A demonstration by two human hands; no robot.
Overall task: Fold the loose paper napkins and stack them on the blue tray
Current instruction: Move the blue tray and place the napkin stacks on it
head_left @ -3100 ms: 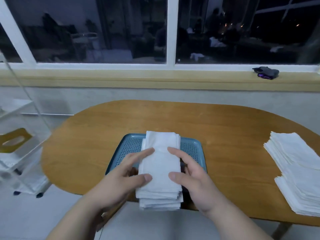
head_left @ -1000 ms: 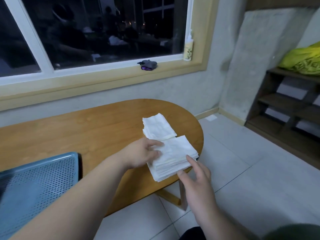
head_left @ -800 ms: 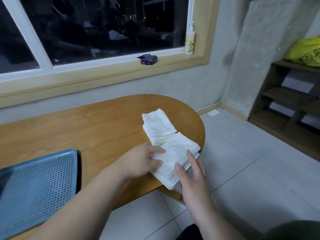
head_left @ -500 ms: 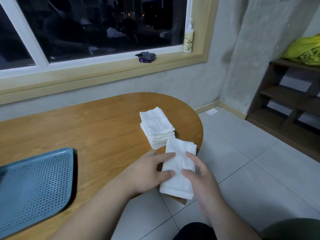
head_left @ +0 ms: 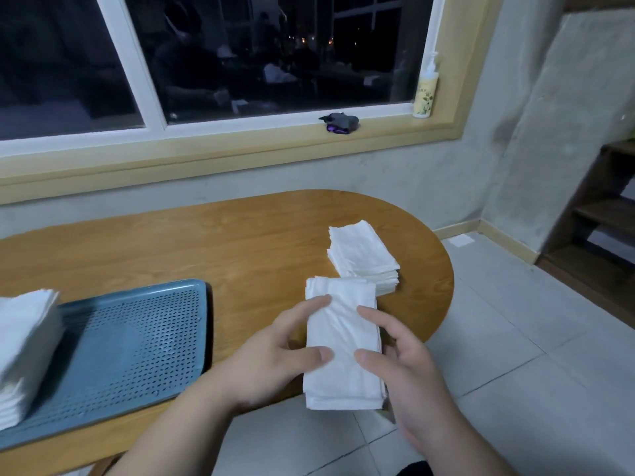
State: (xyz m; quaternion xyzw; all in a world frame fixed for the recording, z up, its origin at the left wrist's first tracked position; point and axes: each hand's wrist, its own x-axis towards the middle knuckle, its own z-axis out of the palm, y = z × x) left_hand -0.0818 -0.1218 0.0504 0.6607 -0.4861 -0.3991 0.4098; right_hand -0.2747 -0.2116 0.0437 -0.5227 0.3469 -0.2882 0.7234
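two hands are showing, the left hand [head_left: 275, 355] and the right hand [head_left: 409, 369], and both are clamping one folded bundle of napkins [head_left: 340, 345] from either side, thumbs lying on its top face and fingers curling round its long edges. the fingers underneath are hiding behind the paper. the bundle is crossing the near edge of the table [head_left: 223, 242] in this view, its near end showing against the floor tiles and its far end reaching the loose pile [head_left: 360, 255]; whether the two are touching or only overlapping in the view i cannot tell. how many sheets are making up the bundle is hard to make out, as the layers are blurring together at its near end. one blue tray [head_left: 137, 338] is sitting on the table to the left, well apart from the bundle, its near left corner running out of the picture. one tray stack [head_left: 24, 345] of white napkins is resting on the tray's left part, cut off by the frame edge and smeared. three lots of napkins are showing in all. on the windowsill one pump bottle [head_left: 426, 87] is standing at the right end, and one small dark thing with a purple patch [head_left: 340, 122] is lying near it; what it is i cannot tell. a wooden shelf unit [head_left: 604, 214] is being cut off at the right edge.
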